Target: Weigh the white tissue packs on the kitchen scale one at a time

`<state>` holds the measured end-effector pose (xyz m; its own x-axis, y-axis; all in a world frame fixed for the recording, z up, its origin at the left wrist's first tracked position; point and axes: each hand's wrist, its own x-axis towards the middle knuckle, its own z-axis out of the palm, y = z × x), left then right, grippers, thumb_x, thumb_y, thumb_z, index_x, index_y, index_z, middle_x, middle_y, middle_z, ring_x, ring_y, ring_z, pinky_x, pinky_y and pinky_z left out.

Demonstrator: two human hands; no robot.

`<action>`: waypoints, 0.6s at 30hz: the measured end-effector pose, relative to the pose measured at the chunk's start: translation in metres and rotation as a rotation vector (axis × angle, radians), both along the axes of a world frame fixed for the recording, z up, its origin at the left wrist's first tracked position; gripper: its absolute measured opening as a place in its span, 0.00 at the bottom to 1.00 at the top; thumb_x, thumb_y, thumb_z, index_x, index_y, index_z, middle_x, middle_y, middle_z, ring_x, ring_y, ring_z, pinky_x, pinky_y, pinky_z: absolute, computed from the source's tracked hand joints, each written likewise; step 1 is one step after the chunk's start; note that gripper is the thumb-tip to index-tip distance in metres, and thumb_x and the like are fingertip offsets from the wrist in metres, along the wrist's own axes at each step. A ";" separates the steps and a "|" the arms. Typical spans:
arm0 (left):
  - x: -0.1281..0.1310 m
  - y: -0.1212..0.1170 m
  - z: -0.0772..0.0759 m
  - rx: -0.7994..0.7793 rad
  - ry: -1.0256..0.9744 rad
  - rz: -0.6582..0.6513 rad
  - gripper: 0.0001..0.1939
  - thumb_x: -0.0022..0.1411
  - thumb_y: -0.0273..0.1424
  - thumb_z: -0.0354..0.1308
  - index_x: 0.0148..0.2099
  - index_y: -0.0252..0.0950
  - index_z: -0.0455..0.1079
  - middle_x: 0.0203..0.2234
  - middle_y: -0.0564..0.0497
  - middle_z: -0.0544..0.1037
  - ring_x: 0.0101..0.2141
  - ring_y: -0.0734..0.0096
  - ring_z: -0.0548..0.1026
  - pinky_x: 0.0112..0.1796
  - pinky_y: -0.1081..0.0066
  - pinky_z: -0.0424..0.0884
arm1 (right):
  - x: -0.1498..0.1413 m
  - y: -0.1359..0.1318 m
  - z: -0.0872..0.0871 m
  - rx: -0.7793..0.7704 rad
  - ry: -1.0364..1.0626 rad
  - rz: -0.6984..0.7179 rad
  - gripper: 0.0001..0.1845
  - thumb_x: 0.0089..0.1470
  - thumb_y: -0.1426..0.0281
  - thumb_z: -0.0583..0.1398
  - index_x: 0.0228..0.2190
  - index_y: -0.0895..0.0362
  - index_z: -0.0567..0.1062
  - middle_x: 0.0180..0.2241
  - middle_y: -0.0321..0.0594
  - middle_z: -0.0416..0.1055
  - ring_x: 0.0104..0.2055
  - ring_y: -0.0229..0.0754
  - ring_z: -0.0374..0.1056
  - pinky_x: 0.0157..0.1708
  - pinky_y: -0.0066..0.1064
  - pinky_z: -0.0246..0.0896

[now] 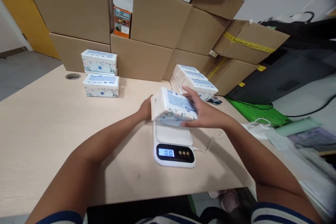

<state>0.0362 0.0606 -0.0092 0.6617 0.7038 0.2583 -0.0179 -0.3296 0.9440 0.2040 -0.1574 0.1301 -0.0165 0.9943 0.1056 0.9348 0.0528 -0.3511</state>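
A white pack of tissues (175, 106) with a floral print is held tilted just above a white digital kitchen scale (173, 134). My right hand (204, 112) grips its right end, thumb and fingers spread around it. At the opposite end, my left hand (146, 109) is against the pack, its fingers mostly hidden behind it. The scale's lit display (166, 152) appears to read 103.0. Behind my right hand stand several similar tissue packs (198, 82) in a row. More packs (101, 86) sit on the left side of the table, some stacked.
Stacked cardboard boxes (141, 57) line the back of the wooden table (52, 122). A white cable (210, 143) runs from the scale to the right. At the right lie a green sheet (254, 112) and clear plastic bags (288, 150). A round cable hole (72, 76) is at the left.
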 end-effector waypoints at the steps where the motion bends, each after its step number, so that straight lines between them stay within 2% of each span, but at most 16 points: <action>1: -0.002 -0.001 0.000 -0.007 0.031 0.006 0.15 0.62 0.36 0.68 0.50 0.40 0.79 0.45 0.45 0.87 0.48 0.51 0.84 0.54 0.54 0.80 | 0.006 -0.012 -0.010 -0.045 -0.009 0.000 0.74 0.49 0.45 0.76 0.83 0.37 0.42 0.78 0.53 0.60 0.80 0.71 0.60 0.76 0.69 0.61; 3: -0.004 -0.005 0.001 -0.011 0.085 0.013 0.10 0.67 0.35 0.62 0.49 0.40 0.78 0.39 0.49 0.86 0.41 0.58 0.83 0.49 0.59 0.79 | 0.011 -0.026 -0.023 -0.109 -0.043 0.031 0.64 0.51 0.45 0.75 0.81 0.36 0.55 0.77 0.50 0.63 0.79 0.72 0.60 0.76 0.73 0.59; 5: -0.005 -0.009 0.004 -0.005 0.121 0.002 0.06 0.68 0.32 0.60 0.45 0.40 0.77 0.36 0.51 0.84 0.38 0.62 0.81 0.46 0.63 0.77 | 0.013 -0.030 -0.029 -0.141 -0.050 0.061 0.59 0.53 0.44 0.73 0.80 0.36 0.60 0.77 0.49 0.64 0.80 0.72 0.58 0.78 0.75 0.56; 7: -0.004 -0.012 0.006 0.002 0.138 -0.009 0.03 0.68 0.31 0.61 0.40 0.39 0.76 0.35 0.51 0.84 0.39 0.63 0.80 0.45 0.65 0.76 | 0.016 -0.031 -0.029 -0.149 -0.046 0.059 0.58 0.55 0.43 0.73 0.80 0.35 0.61 0.78 0.48 0.61 0.82 0.71 0.54 0.79 0.74 0.53; 10: -0.003 -0.014 0.010 -0.005 0.152 0.008 0.07 0.70 0.32 0.60 0.37 0.39 0.75 0.35 0.51 0.84 0.38 0.63 0.79 0.43 0.65 0.75 | 0.020 -0.033 -0.027 -0.153 -0.060 0.060 0.56 0.57 0.46 0.72 0.80 0.32 0.59 0.80 0.44 0.58 0.84 0.70 0.51 0.80 0.75 0.51; 14: -0.002 -0.015 0.013 -0.021 0.162 0.020 0.04 0.67 0.30 0.62 0.37 0.39 0.76 0.32 0.52 0.83 0.35 0.63 0.78 0.43 0.64 0.75 | 0.019 -0.041 -0.030 -0.124 -0.069 0.027 0.54 0.59 0.49 0.71 0.80 0.33 0.60 0.82 0.43 0.56 0.84 0.69 0.50 0.80 0.75 0.51; 18: 0.000 -0.016 0.014 -0.027 0.097 -0.033 0.04 0.66 0.30 0.63 0.38 0.38 0.77 0.36 0.51 0.83 0.39 0.63 0.78 0.43 0.66 0.74 | 0.017 -0.045 -0.041 -0.009 -0.062 0.043 0.50 0.63 0.43 0.67 0.79 0.37 0.62 0.82 0.44 0.55 0.85 0.65 0.48 0.83 0.70 0.46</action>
<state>0.0365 0.0445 0.0049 0.7056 0.6873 0.1728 0.0636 -0.3043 0.9504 0.2213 -0.2026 0.0893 -0.0652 0.9935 0.0937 0.9518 0.0901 -0.2933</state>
